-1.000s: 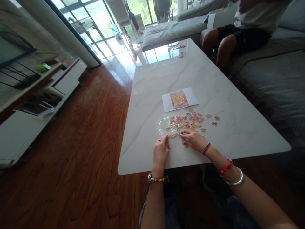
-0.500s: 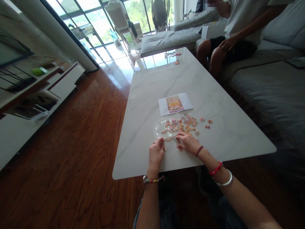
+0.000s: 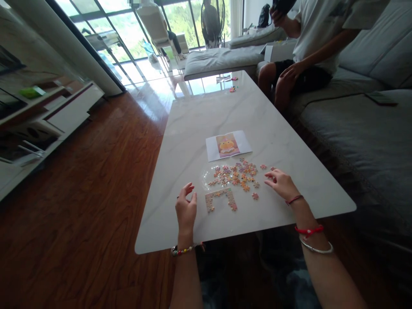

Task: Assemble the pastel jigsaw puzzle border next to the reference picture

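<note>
Joined jigsaw pieces form a partial puzzle frame [image 3: 220,195], a top strip with two short sides, lying flat near the front of the table. To its left my left hand [image 3: 186,208] hovers with fingers apart, holding nothing. My right hand [image 3: 280,182] is out to the right, fingers spread, close to some stray pieces. Between and beyond my hands lies a heap of loose puzzle pieces [image 3: 244,171] in pink, orange and purple. One loose piece [image 3: 255,196] sits alone right of the frame. Behind the heap is a paper with a printed picture [image 3: 228,145] of an orange figure.
The white marble-look table [image 3: 186,141] has a few small items [image 3: 232,89] at its far end. A person [image 3: 289,77] sits on the grey sofa [image 3: 350,116] to the right. A low cabinet [image 3: 69,105] stands on the left, across the wooden floor.
My hands have come away from the puzzle frame and moved apart, the left one leftward, the right one rightward. The frame now lies in full view. The camera view has shifted slightly.
</note>
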A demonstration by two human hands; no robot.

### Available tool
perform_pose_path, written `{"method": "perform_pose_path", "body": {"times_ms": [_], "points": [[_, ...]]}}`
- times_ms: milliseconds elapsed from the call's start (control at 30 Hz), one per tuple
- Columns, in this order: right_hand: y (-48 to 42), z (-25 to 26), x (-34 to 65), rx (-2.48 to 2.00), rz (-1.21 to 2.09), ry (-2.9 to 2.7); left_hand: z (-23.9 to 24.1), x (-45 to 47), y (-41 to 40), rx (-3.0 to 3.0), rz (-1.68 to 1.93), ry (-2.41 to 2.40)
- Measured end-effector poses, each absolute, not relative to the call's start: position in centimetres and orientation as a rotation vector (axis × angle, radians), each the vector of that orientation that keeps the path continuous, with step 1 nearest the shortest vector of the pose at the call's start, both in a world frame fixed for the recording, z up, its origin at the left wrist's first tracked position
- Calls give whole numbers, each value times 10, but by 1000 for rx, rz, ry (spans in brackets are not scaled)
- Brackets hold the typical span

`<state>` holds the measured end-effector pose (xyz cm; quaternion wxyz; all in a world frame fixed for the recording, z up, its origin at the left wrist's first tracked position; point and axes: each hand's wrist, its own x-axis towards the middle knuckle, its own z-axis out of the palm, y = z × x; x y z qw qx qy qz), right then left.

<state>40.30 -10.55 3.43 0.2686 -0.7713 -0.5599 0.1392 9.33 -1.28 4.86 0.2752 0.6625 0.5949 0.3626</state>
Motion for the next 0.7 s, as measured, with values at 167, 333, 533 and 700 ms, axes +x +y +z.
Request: {"method": "perform_pose_path", "body": {"times_ms": [167, 333, 533, 700], "points": [[-92, 27, 374, -2129, 461, -1707, 37, 85, -10, 1802, 1025, 1673], [-92, 23, 371, -2096, 500, -1741, 36, 87, -12, 1979, 940, 1625], [-92, 32, 383, -2042, 584, -1702, 37, 89, -15, 2197, 818, 1470], [-98, 39, 419, -2143, 384, -1514, 36, 89, -13, 2232, 790, 1443]]}}
